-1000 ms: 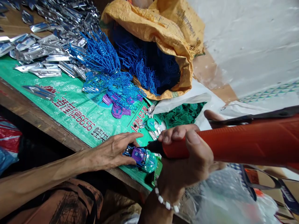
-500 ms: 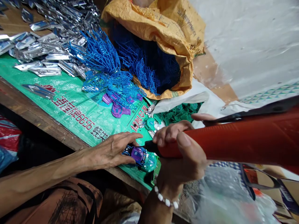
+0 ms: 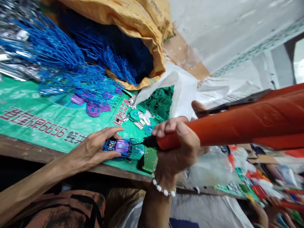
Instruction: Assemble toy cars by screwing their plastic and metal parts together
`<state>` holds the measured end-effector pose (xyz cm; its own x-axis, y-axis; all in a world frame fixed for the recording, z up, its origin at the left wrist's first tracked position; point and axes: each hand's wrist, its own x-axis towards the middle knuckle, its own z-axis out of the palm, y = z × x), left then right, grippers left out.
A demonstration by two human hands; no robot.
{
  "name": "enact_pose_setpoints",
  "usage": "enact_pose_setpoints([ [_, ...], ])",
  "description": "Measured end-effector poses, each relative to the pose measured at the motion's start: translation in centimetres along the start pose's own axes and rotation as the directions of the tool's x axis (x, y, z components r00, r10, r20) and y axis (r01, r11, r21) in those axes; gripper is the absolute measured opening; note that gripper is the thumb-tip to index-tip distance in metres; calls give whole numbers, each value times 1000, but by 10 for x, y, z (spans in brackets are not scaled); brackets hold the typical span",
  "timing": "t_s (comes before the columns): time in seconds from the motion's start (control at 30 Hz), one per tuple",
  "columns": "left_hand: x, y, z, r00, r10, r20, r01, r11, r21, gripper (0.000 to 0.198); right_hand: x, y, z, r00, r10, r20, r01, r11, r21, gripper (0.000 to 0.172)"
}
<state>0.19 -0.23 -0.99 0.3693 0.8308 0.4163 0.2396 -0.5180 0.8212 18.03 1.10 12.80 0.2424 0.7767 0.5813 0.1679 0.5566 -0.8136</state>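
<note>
Pinning the toy car [image 3: 121,148] at the mat's [image 3: 47,123] six-o'clock edge, the left hand [image 3: 95,148] grips it; the right hand [image 3: 178,148] clenches the screwdriver [image 3: 237,123], bit at the car's three-o'clock end. Fastening looks unfinished.

I'm looking at a small toy-assembly workshop. The wooden desk [image 3: 28,148] is covered with a printed green woven sheet [image 3: 47,117] and heaped with blue plastic part frames [image 3: 54,53], loose purple parts [image 3: 92,109] and silver pieces [image 3: 11,69]. A yellow woven sack [image 3: 142,28] spills more blue frames.
</note>
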Motion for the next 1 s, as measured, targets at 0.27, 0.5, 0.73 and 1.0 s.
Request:
enact_pose_setpoints([
  [0.27, 7, 6, -11, 986, 162, 39, -164, 983, 79, 23, -21, 14, -83, 950, -1, -314, -48, 988, -146, 52],
  [0.5, 17, 19, -17, 975, 221, 3, -218, 960, 173, 26, -38, 24, -96, 924, 58, -379, -166, 951, -259, 57],
  [0.73, 5, 4, -16, 983, 173, 65, -182, 969, 169, 24, -39, 29, -100, 921, 29, -387, -145, 951, -273, 55],
  [1.0, 1, 1, -15, 989, 136, 49, -142, 980, 138, 30, -33, 27, -102, 915, 27, -403, -148, 951, -273, 62],
])
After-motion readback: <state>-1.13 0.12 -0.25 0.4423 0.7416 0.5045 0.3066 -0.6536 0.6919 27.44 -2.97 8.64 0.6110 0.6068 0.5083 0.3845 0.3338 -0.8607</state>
